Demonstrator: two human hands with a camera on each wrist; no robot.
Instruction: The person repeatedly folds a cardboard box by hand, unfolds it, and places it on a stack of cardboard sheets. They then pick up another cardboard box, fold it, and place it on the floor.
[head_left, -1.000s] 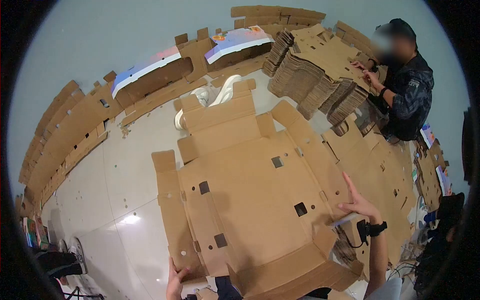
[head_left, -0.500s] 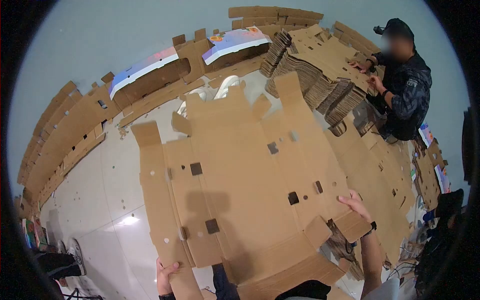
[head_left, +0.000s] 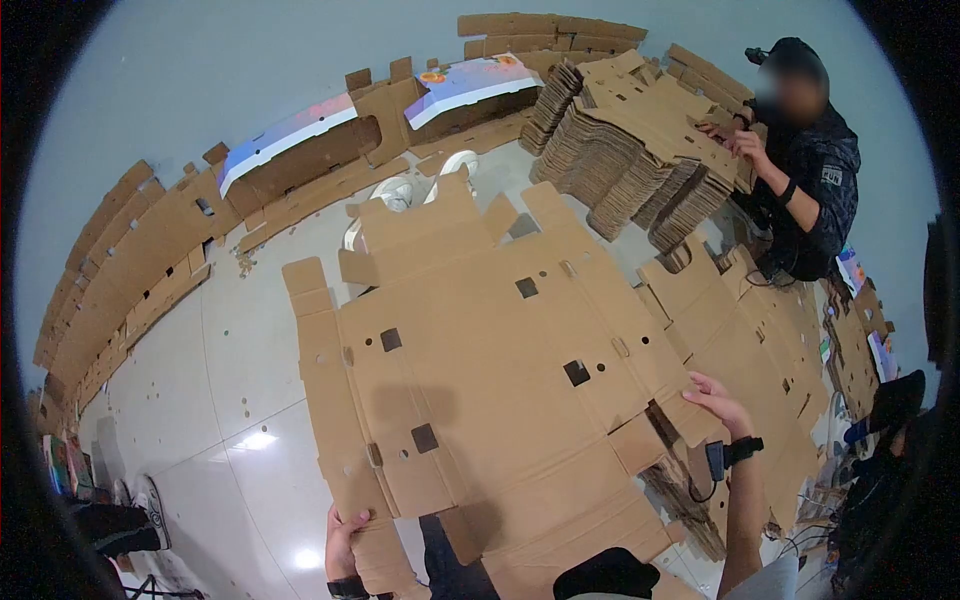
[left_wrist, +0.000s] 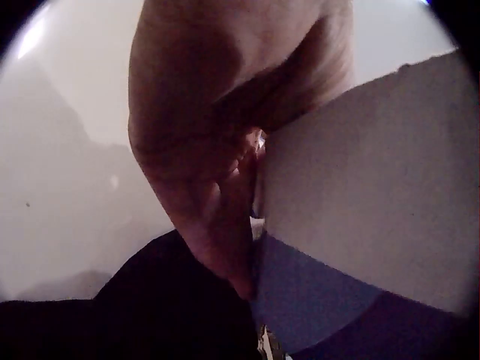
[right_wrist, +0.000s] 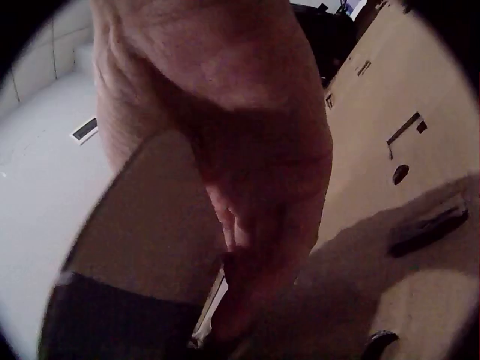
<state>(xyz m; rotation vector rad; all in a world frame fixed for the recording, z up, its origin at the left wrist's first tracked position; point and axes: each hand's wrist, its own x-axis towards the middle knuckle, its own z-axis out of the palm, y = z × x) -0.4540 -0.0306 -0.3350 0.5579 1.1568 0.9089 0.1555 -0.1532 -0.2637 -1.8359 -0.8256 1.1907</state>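
Observation:
In the head view a large flat cardboard box blank (head_left: 490, 370), creased and with square and round cut-outs, spreads in front of me. My left hand (head_left: 343, 545) grips its near left edge, thumb on top. At the right edge my right hand (head_left: 722, 408) holds the side flap. The left wrist view shows the cardboard (left_wrist: 367, 180) between thumb and fingers, with a blue-purple area lower on it. In the right wrist view the curved flap edge (right_wrist: 142, 217) sits inside the right hand's grip.
A tall stack of flattened cardboard (head_left: 620, 160) stands at the back right, where another person (head_left: 815, 180) works over it. More cardboard sheets (head_left: 760, 370) lie to the right. Cardboard pieces (head_left: 150, 260) line the wall. White shoes (head_left: 393, 193) are beyond the blank.
My right hand was spread open over the right side and has since taken hold of the flap. The blank swung up and left, then came down slightly right. My left hand kept its grip.

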